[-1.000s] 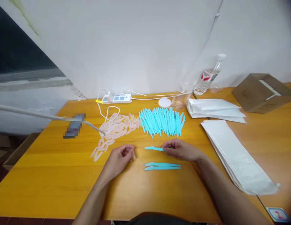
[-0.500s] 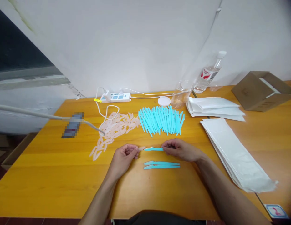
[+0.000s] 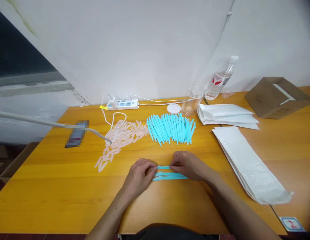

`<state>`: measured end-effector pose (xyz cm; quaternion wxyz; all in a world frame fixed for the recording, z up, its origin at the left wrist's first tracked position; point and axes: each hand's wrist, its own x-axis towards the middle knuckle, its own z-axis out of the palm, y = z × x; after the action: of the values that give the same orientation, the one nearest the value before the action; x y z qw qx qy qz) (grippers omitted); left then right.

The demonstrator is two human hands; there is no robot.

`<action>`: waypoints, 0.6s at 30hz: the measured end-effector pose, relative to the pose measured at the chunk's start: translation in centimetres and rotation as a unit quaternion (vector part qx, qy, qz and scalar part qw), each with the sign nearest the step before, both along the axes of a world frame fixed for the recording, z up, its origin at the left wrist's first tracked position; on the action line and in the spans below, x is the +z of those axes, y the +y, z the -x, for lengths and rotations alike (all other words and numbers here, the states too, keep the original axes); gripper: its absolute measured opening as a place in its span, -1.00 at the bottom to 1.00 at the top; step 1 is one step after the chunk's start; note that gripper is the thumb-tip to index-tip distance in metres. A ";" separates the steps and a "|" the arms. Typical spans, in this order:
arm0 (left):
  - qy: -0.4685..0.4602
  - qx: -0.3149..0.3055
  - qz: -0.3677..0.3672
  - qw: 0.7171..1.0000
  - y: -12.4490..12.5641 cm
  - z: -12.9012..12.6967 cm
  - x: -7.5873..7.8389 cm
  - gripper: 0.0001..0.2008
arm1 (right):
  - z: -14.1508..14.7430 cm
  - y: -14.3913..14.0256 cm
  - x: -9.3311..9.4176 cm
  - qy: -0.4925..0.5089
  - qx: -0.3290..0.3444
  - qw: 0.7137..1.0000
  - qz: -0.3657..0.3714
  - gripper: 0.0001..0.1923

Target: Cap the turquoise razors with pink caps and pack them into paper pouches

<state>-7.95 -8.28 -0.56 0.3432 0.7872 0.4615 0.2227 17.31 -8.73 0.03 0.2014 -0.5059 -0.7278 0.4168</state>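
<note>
Turquoise sticks (image 3: 170,175) are seen in a short row at the lower centre of the frame, laid flat on the yellow tabletop (image 3: 57,186), two of them bare and a third one (image 3: 163,167) just above them pinched at both ends. The left hand (image 3: 140,176) is placed at the left ends of the row, the right hand (image 3: 187,165) at the right ends, so the sticks are bridged between the two. Both forearms are brought in from the bottom edge and angled inward, with the backs of the hands turned up and the wrists kept low over the wood. The fingers of each hand are curled narrowly: the upper stick is gripped by the right fingers at its right end, and its left end is covered by the left fingers; whether a pale piece is held there cannot be told.

Above the hands, at centre frame, a fan-shaped heap of turquoise sticks (image 3: 171,128) is spread, and a pile of pale pink pieces (image 3: 120,136) is scattered just left of it. White bags (image 3: 245,163) are stacked at the right, with a second stack (image 3: 227,116) above them. A power strip (image 3: 123,104) is set near the wall.
</note>
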 end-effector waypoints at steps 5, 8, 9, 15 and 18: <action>0.054 -0.109 -0.133 0.984 -0.5 -1.2 0.0 -0.65 | -0.1 2.6 1.4 -0.170 -0.112 0.976 -0.076 -0.64; 0.059 -0.158 -0.136 0.976 -1.1 -2.1 -0.1 -0.67 | 0.6 6.9 2.1 -0.245 -0.231 0.933 -0.130 -0.61; 0.054 -0.162 -0.133 0.976 -1.2 -2.2 -0.1 -0.69 | 0.9 8.4 2.1 -0.263 -0.246 0.923 -0.136 -0.59; 0.021 -0.073 -0.124 0.989 -0.1 0.9 0.5 -0.67 | 2.4 13.8 0.7 -0.304 -0.245 0.916 -0.087 -0.70; 0.041 0.005 -0.137 0.990 2.2 3.4 0.4 -0.74 | 2.2 14.4 0.4 -0.294 -0.252 0.919 -0.074 -0.75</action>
<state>-11.39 -6.13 -0.16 0.2119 0.8331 0.4438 0.2532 15.06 5.64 0.39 0.1136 -0.7563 -0.6313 0.1290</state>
